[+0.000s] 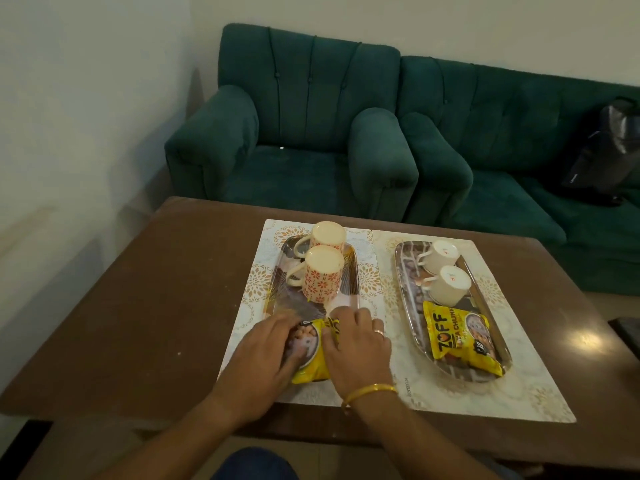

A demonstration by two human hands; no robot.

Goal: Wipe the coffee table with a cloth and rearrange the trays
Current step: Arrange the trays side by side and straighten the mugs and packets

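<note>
Both hands meet on a yellow plastic snack packet (311,363) at the near end of the left oblong glossy patterned tray (350,282). The left hand (266,348) curves its fingers and thumb round the packet's left side, and the right hand (358,344), with a gold ring (380,332) on one finger and a gold bangle (369,392) at the wrist, grips the right edge with bent fingers and the thumb pressed on the wrapper. Beyond the packet, two cream mugs with an orange flower print (320,278) stand upside down in the same tray, one behind the other. The right oblong glossy tray (403,271) sits just beside it and holds two plain white cups (450,285), turned mouth-down and tilted, and a second yellow packet lettered ZOFF (457,337) at its near end. Each tray lies on its own pale placemat with gold floral motifs (519,375), and the two mats sit edge to edge on the brown worktop (138,306). Behind the worktop stand a dark green velvet armchair (294,133) and a matching sofa (502,150), with a black bag (609,150) on the sofa seat.
</note>
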